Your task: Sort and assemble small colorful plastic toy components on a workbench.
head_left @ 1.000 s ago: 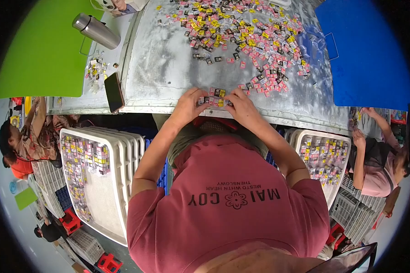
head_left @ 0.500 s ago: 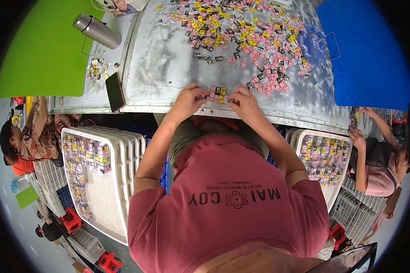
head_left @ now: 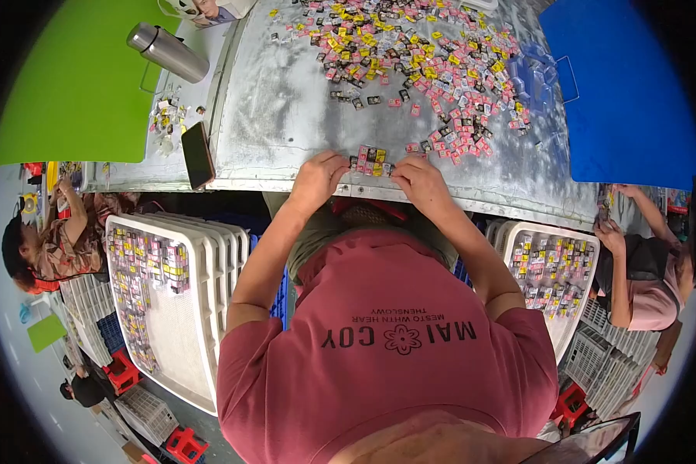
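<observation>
Small square packets [head_left: 372, 159] — glossy row pinched between left hand [head_left: 317, 179], right hand [head_left: 419, 179].

Your left hand [head_left: 315, 180] and right hand [head_left: 417, 179] pinch a short row of small packets [head_left: 372, 160], pink, yellow and black, at the near edge of the table. A big heap of little packets [head_left: 421, 58] in the same colours lies farther back. A dark phone [head_left: 198, 154] with a black screen lies to your left. More packets fill the white tray [head_left: 553, 271] at your right.
</observation>
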Demonstrator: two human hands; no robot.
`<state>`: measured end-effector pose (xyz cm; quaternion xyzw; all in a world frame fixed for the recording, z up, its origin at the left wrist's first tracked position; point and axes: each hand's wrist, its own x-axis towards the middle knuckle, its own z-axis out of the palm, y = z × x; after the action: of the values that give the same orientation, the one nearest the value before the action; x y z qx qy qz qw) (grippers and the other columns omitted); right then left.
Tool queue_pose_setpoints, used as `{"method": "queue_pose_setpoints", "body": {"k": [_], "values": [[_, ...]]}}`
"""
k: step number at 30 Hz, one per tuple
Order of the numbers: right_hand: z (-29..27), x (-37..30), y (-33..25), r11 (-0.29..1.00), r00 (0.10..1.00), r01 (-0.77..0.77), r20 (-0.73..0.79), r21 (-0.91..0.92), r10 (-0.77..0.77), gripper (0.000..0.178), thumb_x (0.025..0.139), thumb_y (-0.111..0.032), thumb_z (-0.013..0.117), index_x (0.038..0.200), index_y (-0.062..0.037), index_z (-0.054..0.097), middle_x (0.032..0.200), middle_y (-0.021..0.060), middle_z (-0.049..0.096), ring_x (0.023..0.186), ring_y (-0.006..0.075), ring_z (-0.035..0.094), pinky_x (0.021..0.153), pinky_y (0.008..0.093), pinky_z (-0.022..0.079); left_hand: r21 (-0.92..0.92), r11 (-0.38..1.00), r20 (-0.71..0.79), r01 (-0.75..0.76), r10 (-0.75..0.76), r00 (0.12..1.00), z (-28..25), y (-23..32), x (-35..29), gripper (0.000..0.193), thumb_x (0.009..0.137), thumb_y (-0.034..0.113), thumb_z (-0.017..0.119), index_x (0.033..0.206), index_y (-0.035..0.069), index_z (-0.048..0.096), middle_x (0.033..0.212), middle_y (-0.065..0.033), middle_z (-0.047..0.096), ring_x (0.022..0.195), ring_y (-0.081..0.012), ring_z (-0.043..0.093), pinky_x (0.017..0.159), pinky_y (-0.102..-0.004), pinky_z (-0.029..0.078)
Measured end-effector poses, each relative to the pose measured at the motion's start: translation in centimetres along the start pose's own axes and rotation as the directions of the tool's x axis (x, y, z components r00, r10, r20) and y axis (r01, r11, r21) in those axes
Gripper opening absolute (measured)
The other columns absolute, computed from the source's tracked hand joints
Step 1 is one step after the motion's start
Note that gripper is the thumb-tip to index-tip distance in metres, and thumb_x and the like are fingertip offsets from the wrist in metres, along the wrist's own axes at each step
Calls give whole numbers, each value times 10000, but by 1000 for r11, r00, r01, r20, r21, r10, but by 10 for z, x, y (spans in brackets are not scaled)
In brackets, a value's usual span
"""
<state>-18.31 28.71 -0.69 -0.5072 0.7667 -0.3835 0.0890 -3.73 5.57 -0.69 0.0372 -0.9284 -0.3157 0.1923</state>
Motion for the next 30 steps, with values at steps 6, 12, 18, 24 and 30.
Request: {"method": "queue_pose_setpoints", "body": {"k": [6, 12, 18, 24, 30], "values": [[1, -6, -1, 994, 990, 95, -102, -61, -100, 100, 843, -70, 746, 912, -2, 720, 1015, 115, 670, 982, 315, 655, 891, 412, 529, 84, 995, -62, -53, 58, 996, 0, 25, 6, 205, 827, 144, 809, 977, 26, 735, 911, -115, 661, 825, -331, 652, 734, -425, 547], [2, -5, -1, 996, 993, 87, -81, -34, -89, 107, 844, -70, 745, 922, 1, 723, 1027, 112, 667, 990, 312, 654, 905, 415, 526, 94, 990, -55, -101, 107, 993, 17, 20, 5, 151, 842, 130, 772, 960, 48, 725, 894, -80, 642, 851, -294, 621, 768, -407, 528], [-2, -8, -4, 992, 991, 108, -75, -60, -113, 129, 841, -72, 774, 940, -7, 725, 1067, 116, 688, 993, 327, 662, 875, 407, 542, 181, 974, -60, -135, 148, 987, 24, 28, -10, 275, 854, 90, 756, 1112, 1, 724, 1037, -126, 649, 949, -323, 621, 849, -425, 528], [-1, -9, -22, 979, 987, 111, -97, -173, -130, 310, 843, -99, 770, 1142, -46, 706, 1178, 128, 657, 1096, 349, 626, 957, 448, 506, 189, 978, -42, -94, 104, 994, 18, 36, -29, 404, 889, 57, 700, 1284, -17, 661, 1227, -162, 622, 1129, -360, 599, 998, -451, 493], [25, 1, -12, 946, 962, 212, -119, -245, -247, 344, 871, -134, 748, 1204, -70, 692, 1271, 121, 652, 1211, 343, 604, 1061, 484, 465, 66, 997, -74, -26, 31, 997, 25, 32, -41, 399, 896, 12, 659, 1284, -73, 630, 1300, -194, 601, 1191, -388, 585, 1047, -449, 479]]}}
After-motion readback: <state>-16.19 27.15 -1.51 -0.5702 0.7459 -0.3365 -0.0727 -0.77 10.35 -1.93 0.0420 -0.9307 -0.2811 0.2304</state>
